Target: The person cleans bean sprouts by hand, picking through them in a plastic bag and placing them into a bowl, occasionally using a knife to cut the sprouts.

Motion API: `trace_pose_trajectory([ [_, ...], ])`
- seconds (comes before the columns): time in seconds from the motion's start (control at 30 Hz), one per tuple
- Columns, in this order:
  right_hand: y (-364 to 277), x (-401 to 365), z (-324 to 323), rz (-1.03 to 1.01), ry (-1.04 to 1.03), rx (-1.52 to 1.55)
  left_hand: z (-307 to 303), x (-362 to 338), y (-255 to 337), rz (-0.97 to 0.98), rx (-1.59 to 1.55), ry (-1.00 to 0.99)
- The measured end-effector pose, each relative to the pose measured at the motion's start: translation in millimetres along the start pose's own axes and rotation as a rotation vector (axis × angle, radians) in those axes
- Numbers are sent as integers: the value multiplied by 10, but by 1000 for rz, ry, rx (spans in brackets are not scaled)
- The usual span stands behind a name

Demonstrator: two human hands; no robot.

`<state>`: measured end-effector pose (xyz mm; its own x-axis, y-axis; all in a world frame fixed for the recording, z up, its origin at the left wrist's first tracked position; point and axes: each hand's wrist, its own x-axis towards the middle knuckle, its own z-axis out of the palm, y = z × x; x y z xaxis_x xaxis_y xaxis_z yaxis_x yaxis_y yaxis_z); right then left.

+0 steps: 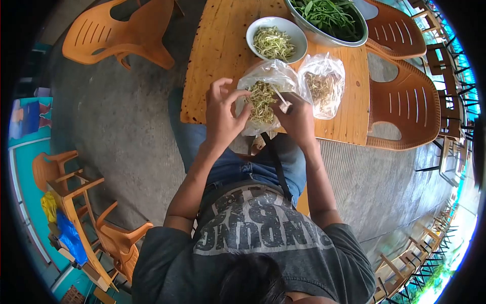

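A clear plastic bag [245, 83] of bean sprouts [262, 101] lies open at the near edge of the wooden table [215, 45]. At the bag's left side is my left hand [223, 111], its thumb and forefinger apart, with nothing visible between them. My right hand [296, 117] is over the bag's right side, fingers bent together around something pale and thin; its fingertips are partly hidden. Right of it lies a second clear bag [322, 88] with brownish scraps. Beyond the bags a white bowl [251, 38] holds more sprouts.
A large metal bowl [324, 38] of green leaves is at the table's far right. Orange chairs stand at the upper left [136, 33] and to the right [407, 104]. My legs are under the near edge. A side table with blue and yellow bags is at the lower left.
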<state>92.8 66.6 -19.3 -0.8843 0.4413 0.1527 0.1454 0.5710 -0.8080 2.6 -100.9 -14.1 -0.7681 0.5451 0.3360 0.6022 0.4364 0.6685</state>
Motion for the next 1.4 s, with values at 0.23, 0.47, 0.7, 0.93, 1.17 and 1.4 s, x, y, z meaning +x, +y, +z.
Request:
trace_pose_trajectory([
  [0.23,157,45,180,-43,-5,-115,78,-137,-35,-94,-104,-1],
  [0.47,-66,14,-61,160,-80,92,52,-20,115,-26,-201,55],
  [0.7,-78,-31,-50,316,-80,478,113,138,200,-289,-560,-109],
  [0.93,-48,-47,-63,280,-63,645,228,173,254,-521,-944,-186],
  [1.17,59,-265,-211,319,-17,801,367,320,394,-402,-897,-159],
  [1.4,234,-418,-789,296,127,733,704,624,657,-436,-857,-439],
])
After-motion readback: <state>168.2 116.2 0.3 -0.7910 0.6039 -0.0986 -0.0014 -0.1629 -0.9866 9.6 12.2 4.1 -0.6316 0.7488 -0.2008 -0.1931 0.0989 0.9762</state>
